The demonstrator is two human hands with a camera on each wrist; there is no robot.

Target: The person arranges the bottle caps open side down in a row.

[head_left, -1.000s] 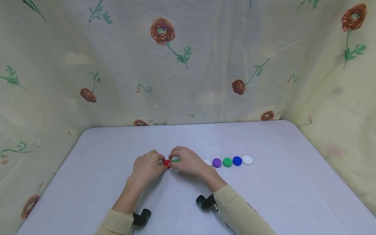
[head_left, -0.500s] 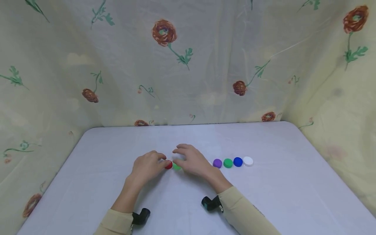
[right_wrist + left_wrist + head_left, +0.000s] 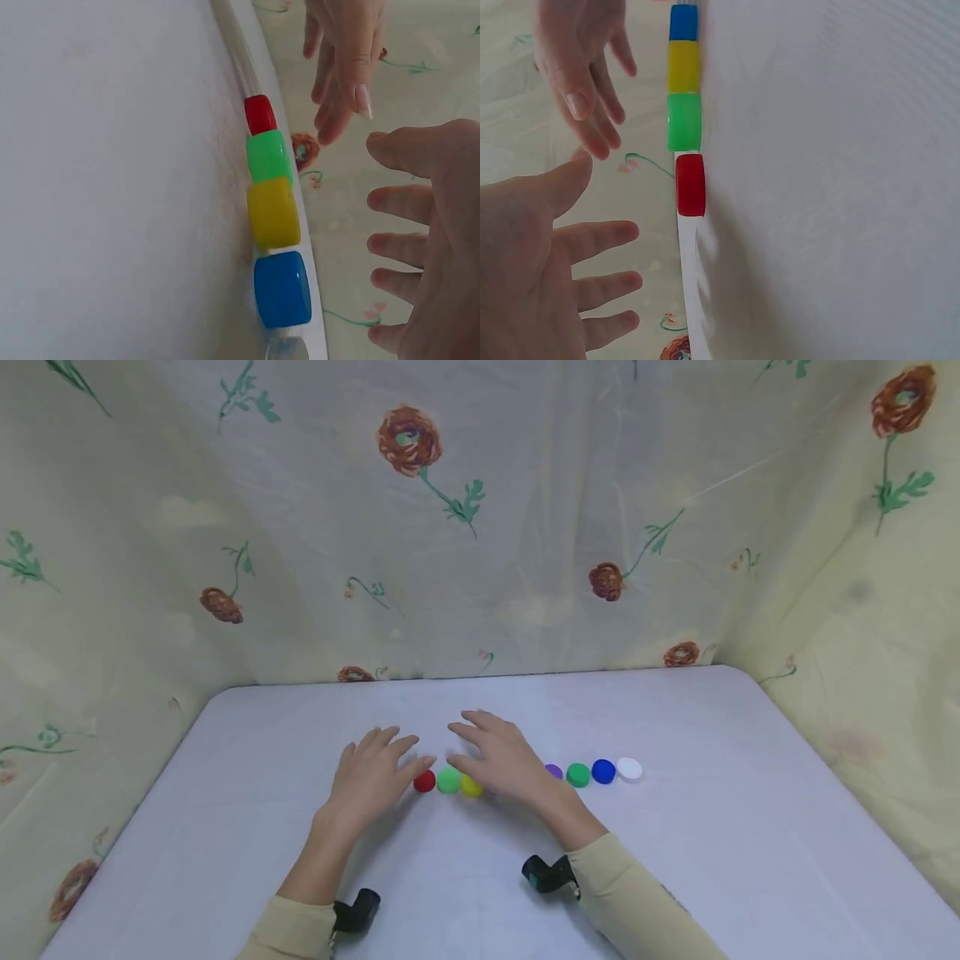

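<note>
A row of round bottle caps lies on the white table. The red cap [image 3: 424, 781] is at its left end, followed by a light green cap [image 3: 448, 780] and a yellow cap [image 3: 472, 787]. A blue cap [image 3: 283, 289] follows the yellow one, hidden by my right hand in the head view. My left hand [image 3: 366, 787], fingers spread, hovers just left of the red cap, its thumb tip over that cap's edge. My right hand [image 3: 504, 762] hovers over the row's middle with straight fingers. Both hands hold nothing; the wrist views show them apart from the caps.
Farther right the row continues with a purple cap [image 3: 553, 772], a green cap [image 3: 578, 775], another blue cap [image 3: 603, 772] and a white cap [image 3: 629, 769]. A whitish, see-through cap [image 3: 286, 349] shows beside the nearer blue one. A flowered curtain [image 3: 525, 527] surrounds the table [image 3: 300, 718].
My left hand has let go of the red cap and spread its fingers. My right hand has left the light green cap, lifting away and to the right, uncovering the yellow cap.
</note>
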